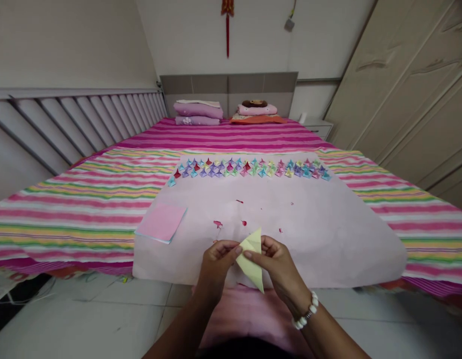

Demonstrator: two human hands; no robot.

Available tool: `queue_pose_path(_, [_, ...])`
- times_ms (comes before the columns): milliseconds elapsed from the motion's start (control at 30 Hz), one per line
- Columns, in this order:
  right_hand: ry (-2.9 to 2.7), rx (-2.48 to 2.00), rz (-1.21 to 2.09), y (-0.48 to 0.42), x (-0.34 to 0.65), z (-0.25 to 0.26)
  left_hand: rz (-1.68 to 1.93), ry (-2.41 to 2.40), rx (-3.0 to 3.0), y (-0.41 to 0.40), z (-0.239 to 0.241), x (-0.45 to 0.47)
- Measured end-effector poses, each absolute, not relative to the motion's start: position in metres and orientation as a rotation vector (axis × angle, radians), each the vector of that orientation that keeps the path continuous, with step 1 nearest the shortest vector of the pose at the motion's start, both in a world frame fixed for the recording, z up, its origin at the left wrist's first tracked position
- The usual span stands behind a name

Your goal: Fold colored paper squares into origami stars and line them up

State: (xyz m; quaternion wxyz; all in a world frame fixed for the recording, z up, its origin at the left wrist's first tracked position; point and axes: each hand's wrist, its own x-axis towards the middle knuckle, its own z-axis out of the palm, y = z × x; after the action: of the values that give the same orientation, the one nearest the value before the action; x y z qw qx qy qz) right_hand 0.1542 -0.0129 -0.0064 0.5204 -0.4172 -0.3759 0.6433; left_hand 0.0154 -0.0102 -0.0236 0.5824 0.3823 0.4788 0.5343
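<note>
Both my hands pinch a pale yellow folded paper point(252, 260) just in front of the bed's near edge. My left hand point(216, 264) grips its left side with fingers closed. My right hand point(278, 264), with a white bead bracelet at the wrist, holds its right side with thumb and fingers pressed on it. The paper is folded into a pointed, kite-like shape, one tip up and one tip down. It hovers above the near edge of a large pale pink sheet point(321, 234) spread on the bed.
Several small folded paper pieces point(249, 168) in many colours lie in rows at the sheet's far edge. A stack of pink square paper point(161, 223) lies to the left. The striped bedspread point(85, 199), folded bedding point(198, 112) at the headboard, wardrobe point(414, 99) on the right.
</note>
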Motion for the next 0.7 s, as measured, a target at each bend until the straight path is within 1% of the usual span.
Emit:
queue_pose_path(133, [-0.863,-1.051,1.465,-0.012,0.153,-0.006,1.183,1.183,1.032,-0.009,-0.028,0.017])
queue_pose_path(333, [-0.880,-1.073,1.492,-0.006,0.153,-0.004,1.124,1.229,1.250,-0.011,-0.033,0.017])
queue_pose_path(567, [-0.806,-1.095,1.283,0.014,0.163,-0.005,1.055,1.240,1.246,-0.013,-0.033,0.014])
queue_pose_path(633, [-0.759,-1.074,1.272,0.015,0.165,-0.005,1.069,1.254,1.233,-0.013,-0.034,0.014])
queue_pose_path(700, [-0.718,-1.038,1.328,0.011,0.165,-0.004,1.106,1.281,1.215,-0.012,-0.036,0.013])
